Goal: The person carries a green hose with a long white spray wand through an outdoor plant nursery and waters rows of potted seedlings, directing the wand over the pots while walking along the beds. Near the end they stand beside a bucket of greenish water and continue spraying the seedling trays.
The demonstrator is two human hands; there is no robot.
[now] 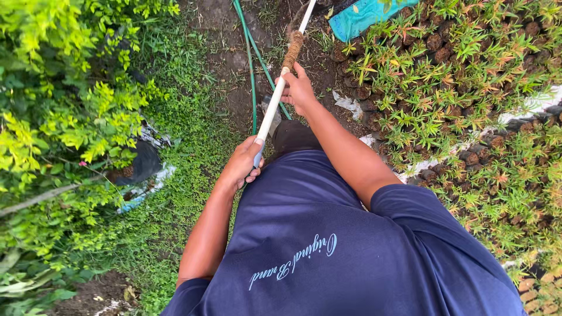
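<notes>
Both hands grip the pole (280,88): left hand (243,164) at its end, right hand (298,90) higher. Working end hidden; progress unclear.

Pole (272,111): smooth, pale, matt, wrapped partway in rough brown cord (292,51); shirt (328,246): soft navy cloth; hose (252,58): green, slightly glossy plastic; path (228,52): damp, crumbly soil

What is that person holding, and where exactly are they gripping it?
A long white pole. The left hand grips its near end; the right hand grips farther up, just below the rope-wrapped section.
</notes>
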